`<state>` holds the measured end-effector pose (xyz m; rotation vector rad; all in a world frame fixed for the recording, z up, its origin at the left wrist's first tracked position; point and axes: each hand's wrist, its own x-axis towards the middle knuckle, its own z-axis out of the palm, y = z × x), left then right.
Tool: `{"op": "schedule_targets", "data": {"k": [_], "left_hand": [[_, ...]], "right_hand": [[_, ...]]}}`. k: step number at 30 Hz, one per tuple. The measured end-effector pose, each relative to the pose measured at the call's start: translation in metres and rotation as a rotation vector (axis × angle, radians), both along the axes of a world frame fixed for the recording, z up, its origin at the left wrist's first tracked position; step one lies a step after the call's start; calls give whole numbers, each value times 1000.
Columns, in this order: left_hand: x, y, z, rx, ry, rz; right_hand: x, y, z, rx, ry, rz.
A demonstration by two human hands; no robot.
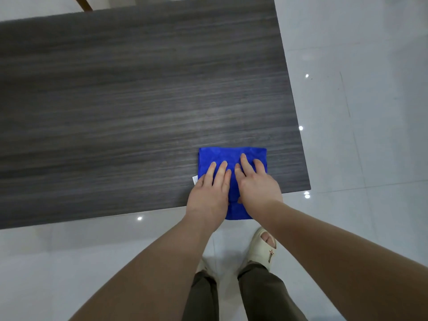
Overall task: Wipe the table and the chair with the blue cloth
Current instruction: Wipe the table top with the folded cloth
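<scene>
A folded blue cloth [228,156] lies on the dark grey wood-grain table [127,100], near its front right corner, with its near end hanging over the front edge. My left hand [208,193] lies flat on the cloth's left part, fingers spread. My right hand [256,181] presses flat on its right part, fingers spread and touching the left hand's. A small white label [194,180] sticks out at the cloth's left edge. No chair seat is in view.
Glossy pale floor tiles [359,112] surround the table on the right and in front. Brown wooden legs [83,3] show beyond the table's far edge. My feet in cream slippers [264,246] stand just below the front edge.
</scene>
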<state>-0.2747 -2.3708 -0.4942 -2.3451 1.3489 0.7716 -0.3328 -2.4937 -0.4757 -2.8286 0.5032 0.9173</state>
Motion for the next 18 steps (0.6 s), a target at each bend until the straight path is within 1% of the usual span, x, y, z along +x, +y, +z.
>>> {"op": "schedule_targets", "data": {"k": [18], "left_hand": [[38,86,-6,-64,-8,69]], "right_hand": [[45,83,-1,-2,2,27]]}}
